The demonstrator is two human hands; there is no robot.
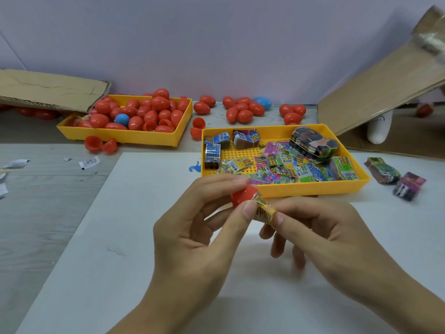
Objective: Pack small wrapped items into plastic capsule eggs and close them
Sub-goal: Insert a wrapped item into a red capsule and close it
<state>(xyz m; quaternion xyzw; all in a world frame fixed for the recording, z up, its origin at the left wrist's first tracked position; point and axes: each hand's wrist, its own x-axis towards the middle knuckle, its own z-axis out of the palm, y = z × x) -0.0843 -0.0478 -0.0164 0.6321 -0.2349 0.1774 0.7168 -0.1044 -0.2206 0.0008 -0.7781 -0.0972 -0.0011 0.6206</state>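
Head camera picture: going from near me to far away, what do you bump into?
Hands stuffing a wrapped item into a red egg half → yellow tray of wrapped items → loose red eggs → wall.

Left hand [192,227] pinching, right hand [320,227] pinching

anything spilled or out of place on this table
Yes. Several red eggs lie loose on the table behind the trays, and open red halves sit outside the egg tray. Two bundles of packets lie right of the packet tray. Torn scraps litter the left side.
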